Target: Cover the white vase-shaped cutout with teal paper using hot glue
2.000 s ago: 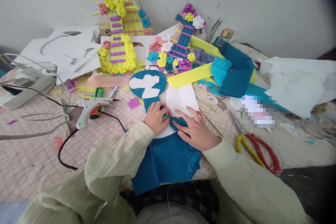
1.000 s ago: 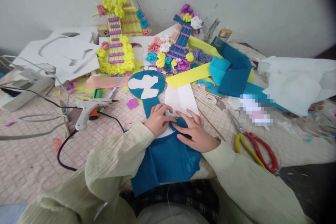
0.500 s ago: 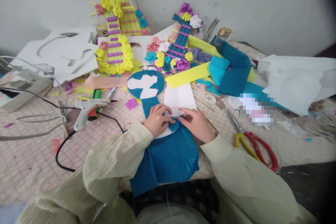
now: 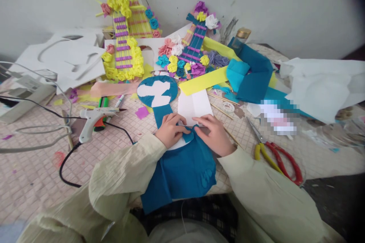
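Note:
A white guitar-shaped cutout lies before me, partly covered with blue crepe paper. Its round blue end has white patches on the back. My left hand has curled fingers pressing the blue paper down on the cutout's upper edge. My right hand is just beside it, its thumb and fingers pinching a small fold of the same paper. The right fingertips lie over a folded white sheet. The lower part of the blue paper spreads loosely toward the table's front edge.
A white glue gun with its cord lies left. Red-and-yellow-handled scissors lie right, near thin wooden sticks. Flower-trimmed paper guitars lean at the back. A yellow paper strip and white cardboard offcuts lie around.
My right thumb and fingers have shifted slightly, and a small fold of blue paper now stands up at the thumb. My left hand stays in nearly the same place.

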A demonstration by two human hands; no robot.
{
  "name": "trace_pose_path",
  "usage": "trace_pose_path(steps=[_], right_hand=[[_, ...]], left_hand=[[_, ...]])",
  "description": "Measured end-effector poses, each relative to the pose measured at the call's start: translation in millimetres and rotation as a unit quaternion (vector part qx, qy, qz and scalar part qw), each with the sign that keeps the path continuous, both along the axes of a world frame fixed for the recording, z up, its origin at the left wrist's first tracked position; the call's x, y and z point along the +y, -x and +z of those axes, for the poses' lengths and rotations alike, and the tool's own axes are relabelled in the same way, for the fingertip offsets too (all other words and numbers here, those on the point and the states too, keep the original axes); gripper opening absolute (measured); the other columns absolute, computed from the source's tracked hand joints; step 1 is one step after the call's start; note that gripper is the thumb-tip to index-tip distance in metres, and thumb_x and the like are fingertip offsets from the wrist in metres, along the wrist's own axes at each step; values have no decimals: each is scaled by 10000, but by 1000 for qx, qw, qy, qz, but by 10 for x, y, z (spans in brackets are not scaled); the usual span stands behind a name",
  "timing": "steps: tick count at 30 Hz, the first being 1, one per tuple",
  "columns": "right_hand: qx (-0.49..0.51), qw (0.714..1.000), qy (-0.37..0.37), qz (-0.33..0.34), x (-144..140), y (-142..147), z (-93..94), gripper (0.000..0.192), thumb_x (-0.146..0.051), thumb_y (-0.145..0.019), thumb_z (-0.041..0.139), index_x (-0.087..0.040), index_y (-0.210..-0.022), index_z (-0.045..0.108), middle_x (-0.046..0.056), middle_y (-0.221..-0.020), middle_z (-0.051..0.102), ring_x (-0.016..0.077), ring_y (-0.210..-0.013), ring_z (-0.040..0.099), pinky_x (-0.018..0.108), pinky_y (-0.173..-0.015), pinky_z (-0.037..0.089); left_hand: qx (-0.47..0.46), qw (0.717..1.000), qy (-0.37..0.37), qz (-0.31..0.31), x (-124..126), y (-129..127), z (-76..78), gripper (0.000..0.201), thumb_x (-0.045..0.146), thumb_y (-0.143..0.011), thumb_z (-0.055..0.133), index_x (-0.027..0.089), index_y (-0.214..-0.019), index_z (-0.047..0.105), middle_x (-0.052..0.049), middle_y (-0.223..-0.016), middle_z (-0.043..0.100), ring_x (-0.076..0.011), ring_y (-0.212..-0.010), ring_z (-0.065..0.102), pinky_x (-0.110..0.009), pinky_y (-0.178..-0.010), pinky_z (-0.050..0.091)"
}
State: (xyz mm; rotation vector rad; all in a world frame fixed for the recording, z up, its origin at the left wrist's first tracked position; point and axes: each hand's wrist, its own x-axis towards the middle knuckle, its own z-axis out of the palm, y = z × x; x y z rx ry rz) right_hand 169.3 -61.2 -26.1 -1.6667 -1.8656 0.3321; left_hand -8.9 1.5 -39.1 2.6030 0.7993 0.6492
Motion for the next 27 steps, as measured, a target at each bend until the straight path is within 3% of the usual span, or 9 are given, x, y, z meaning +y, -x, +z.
trace_pose_path(steps=[3, 9, 19, 27], right_hand=[[-104, 993, -49, 12, -87, 1, -26, 238, -248, -799, 512, -311, -966, 669, 34, -904, 563, 165, -889, 483, 372, -831, 267], [-200, 977, -55, 41, -172, -29, -77, 278, -211, -797, 507, -362, -979, 655, 33, -945, 532, 185, -937, 396, 393, -832, 203], [-245, 966, -38, 79, -159, -65, -25, 385, -135, -765, 476, -359, -1042, 621, 32, -1014, 530, 211, -980, 374, 437, -858, 195], [-240, 966, -33, 87, -135, -82, -28, 375, -141, -787, 457, -367, -1033, 626, 30, -1013, 530, 211, -995, 381, 432, -869, 216]], left_hand=[[-9, 1000, 9, 7, 6, 3, -2, 313, 39, -711, 517, 282, -775, 706, -27, -939, 569, -198, -975, 451, -366, -867, 313], [-19, 999, 27, 31, 15, -11, 22, 289, 63, -721, 501, 262, -793, 698, -27, -907, 579, -188, -924, 480, -356, -830, 342], [-44, 998, 17, 48, -12, -3, 39, 73, 213, -676, 607, 201, -717, 666, -44, -885, 564, -199, -898, 496, -368, -819, 397], [-39, 998, -18, 42, 19, 64, 37, 182, 253, -787, 502, 189, -853, 659, -65, -890, 597, -197, -877, 521, -357, -783, 415]])
